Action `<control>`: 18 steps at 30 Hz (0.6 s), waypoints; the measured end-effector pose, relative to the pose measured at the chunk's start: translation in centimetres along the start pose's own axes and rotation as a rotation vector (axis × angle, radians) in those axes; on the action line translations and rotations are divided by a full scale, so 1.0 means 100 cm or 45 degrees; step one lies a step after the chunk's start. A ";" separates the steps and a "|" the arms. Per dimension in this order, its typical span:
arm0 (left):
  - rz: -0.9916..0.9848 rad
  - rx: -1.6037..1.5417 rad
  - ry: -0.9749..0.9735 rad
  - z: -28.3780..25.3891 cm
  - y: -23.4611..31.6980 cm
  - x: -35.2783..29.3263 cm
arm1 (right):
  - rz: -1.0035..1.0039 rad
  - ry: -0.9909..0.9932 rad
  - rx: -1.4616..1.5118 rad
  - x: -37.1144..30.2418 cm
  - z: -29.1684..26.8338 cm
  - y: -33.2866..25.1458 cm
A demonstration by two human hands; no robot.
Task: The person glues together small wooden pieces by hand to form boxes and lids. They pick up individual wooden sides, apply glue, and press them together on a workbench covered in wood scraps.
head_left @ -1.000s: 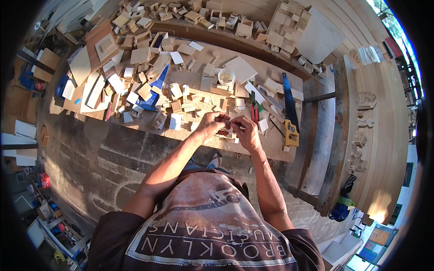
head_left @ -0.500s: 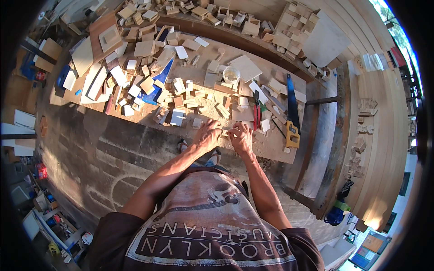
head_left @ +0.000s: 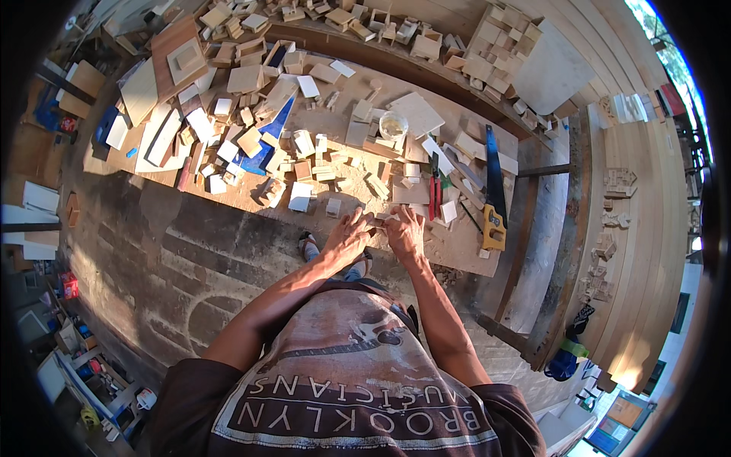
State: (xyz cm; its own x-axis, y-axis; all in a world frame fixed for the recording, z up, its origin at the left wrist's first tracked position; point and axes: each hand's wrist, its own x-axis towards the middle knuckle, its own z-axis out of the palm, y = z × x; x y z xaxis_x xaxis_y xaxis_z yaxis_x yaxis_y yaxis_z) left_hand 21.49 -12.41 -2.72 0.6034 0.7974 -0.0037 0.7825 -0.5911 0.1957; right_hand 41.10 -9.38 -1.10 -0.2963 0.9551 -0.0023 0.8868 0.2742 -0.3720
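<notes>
Over the near edge of the workbench (head_left: 449, 255), my left hand (head_left: 348, 234) and my right hand (head_left: 404, 231) almost meet. Both have their fingers closed on a small wooden piece (head_left: 377, 223), which shows only in part between them. A small pale wood block (head_left: 333, 207) lies just beyond my left hand. Close to my right hand is a flat wooden board (head_left: 411, 193), with red-handled pliers (head_left: 435, 196) to its right.
A handsaw (head_left: 494, 190) with a yellow handle lies at the bench's right. Several wood offcuts and a blue sheet (head_left: 259, 158) cover its left half. A clear round tub (head_left: 393, 126) stands toward the back. Planks (head_left: 647, 251) line the right side.
Both hands stay close together on the small wooden piece. My left hand has dipped slightly toward me, and its fingers have shifted a little. The bench things lie as before.
</notes>
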 end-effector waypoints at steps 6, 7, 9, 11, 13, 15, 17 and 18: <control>-0.013 -0.020 0.051 -0.006 0.002 -0.003 | -0.068 -0.006 -0.018 0.000 -0.002 -0.002; -0.018 -0.001 0.004 -0.003 0.001 -0.003 | -0.072 -0.014 -0.008 0.000 -0.003 -0.002; -0.026 0.035 -0.089 0.001 0.000 -0.003 | -0.064 -0.043 0.011 -0.001 -0.004 0.000; -0.037 -0.023 -0.076 0.003 -0.001 -0.001 | -0.040 -0.056 0.054 -0.002 -0.005 0.002; -0.039 -0.088 0.000 0.006 -0.002 0.000 | -0.001 -0.049 0.123 -0.003 -0.008 0.001; -0.035 -0.160 0.139 0.010 -0.001 -0.001 | 0.012 -0.055 0.118 -0.004 -0.009 0.001; -0.039 -0.131 0.084 0.016 -0.003 0.000 | 0.009 -0.051 0.104 -0.005 -0.010 0.002; -0.040 -0.115 0.056 0.014 -0.003 0.001 | 0.001 -0.044 0.094 -0.005 -0.009 0.002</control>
State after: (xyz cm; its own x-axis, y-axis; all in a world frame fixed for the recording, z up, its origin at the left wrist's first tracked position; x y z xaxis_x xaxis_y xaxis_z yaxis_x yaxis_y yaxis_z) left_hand 21.49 -12.31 -4.11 0.5698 0.8212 0.0311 0.7827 -0.5539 0.2837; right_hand 41.71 -9.67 -0.34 -0.3087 0.9506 -0.0341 0.8587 0.2631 -0.4397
